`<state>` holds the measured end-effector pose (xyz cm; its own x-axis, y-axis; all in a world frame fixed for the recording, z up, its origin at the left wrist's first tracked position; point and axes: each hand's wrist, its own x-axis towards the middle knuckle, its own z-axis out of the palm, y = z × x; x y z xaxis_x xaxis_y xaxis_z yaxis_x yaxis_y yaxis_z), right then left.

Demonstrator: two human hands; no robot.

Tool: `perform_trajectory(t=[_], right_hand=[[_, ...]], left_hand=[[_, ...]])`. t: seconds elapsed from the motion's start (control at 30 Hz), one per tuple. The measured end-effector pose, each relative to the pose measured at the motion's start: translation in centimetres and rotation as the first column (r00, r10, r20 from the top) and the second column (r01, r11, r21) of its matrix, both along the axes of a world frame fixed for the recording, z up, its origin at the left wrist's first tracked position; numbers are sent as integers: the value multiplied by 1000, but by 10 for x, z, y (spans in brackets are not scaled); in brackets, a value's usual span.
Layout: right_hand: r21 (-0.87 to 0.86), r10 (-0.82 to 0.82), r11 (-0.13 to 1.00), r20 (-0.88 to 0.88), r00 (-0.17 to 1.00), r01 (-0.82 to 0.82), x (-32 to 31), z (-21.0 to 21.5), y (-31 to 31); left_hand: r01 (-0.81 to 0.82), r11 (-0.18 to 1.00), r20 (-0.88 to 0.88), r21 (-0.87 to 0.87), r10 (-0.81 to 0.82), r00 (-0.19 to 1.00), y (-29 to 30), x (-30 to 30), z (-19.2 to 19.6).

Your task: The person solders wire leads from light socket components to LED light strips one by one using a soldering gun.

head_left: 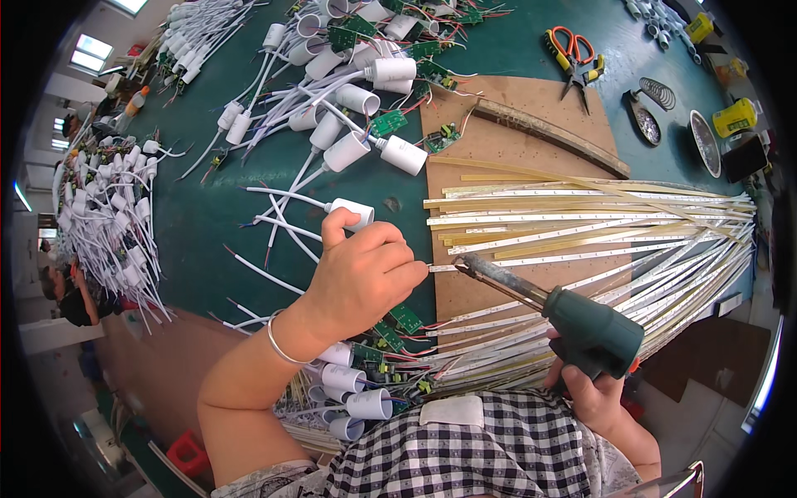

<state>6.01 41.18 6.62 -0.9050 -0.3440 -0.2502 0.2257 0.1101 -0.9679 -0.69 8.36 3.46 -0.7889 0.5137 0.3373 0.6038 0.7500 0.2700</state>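
Two hands at work over brown board (531, 112). Left hand (365, 274) curled knuckles-up, fingertips pinching end of LED strip (573, 254) lying across board. Right hand (594, 390) gripping green-handled soldering iron (556, 307), tip angled up-left, meeting strip end just beside left fingertips.

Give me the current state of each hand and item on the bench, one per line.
Left hand: fingers pinched on the end of an LED strip.
Right hand: gripping the soldering iron.
Soldering iron: tilted, tip at the strip end by the left fingers.
LED strips: fanned flat across the brown board.
White lamp sockets: lying loose in a heap, wired.
Pliers: lying on the green table, untouched.
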Motion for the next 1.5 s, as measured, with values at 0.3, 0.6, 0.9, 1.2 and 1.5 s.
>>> perform_trajectory(t=[0.3, 0.6, 0.9, 1.2, 1.5], right_hand=[[16, 59, 998, 18, 998, -59, -2, -3, -2], [191, 246, 957, -136, 960, -219, -5, -8, 4], [242, 298, 936, -156, 942, -256, -9, -6, 1], [191, 8, 981, 62, 998, -20, -5, 9, -19], [276, 137, 953, -27, 990, -124, -1, 2, -7]], left_hand=[[27, 1000, -73, 7, -27, 997, 0, 0, -5], [18, 1000, -75, 17, -16, 997, 1, 0, -7], [13, 1000, -29, -19, -14, 999, 1, 0, -5], [-1, 1000, -22, -5, 1, 1000, 3, 0, -4], [1, 1000, -21, 2, -1, 1000, 3, 0, -6]])
